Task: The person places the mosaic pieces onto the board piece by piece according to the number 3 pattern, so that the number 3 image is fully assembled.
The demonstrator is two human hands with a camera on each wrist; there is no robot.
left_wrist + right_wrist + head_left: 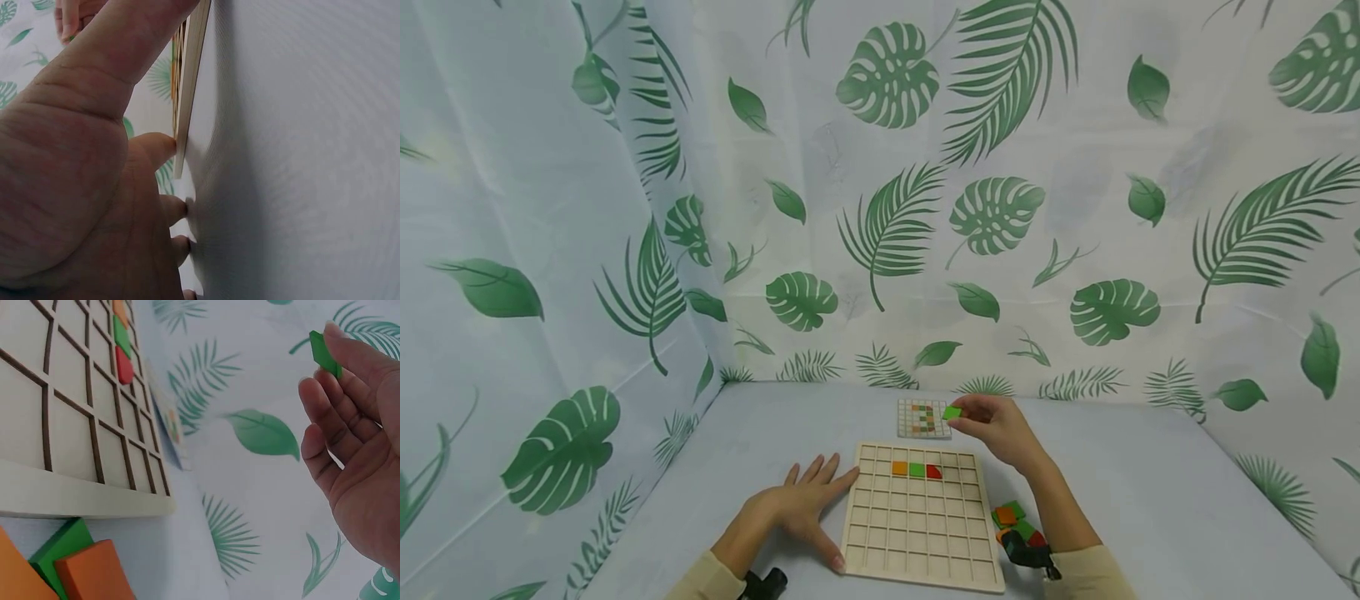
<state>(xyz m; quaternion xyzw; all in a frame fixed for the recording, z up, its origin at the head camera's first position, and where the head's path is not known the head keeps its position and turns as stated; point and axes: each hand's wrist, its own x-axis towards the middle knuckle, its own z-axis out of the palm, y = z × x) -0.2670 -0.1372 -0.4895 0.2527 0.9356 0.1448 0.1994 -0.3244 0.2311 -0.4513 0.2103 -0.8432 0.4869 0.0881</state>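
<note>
My right hand (1000, 427) pinches a green square tile (952, 412) between thumb and fingers, raised beside the small pattern card (922, 418). In the right wrist view the same green tile (324, 354) shows edge-on at the fingertips. My left hand (805, 504) lies spread at the left side of the wooden grid board (917, 533), thumb and index finger against its edge. An orange tile (899, 469), a green tile (917, 470) and a red piece with one rounded corner (934, 472) sit side by side in a row near the board's far edge.
A loose pile of green, orange and red tiles (1009, 513) lies right of the board, partly hidden by the black strap device (1028, 552) on the right wrist. A leaf-printed cloth (895, 250) hangs behind the table (760, 425).
</note>
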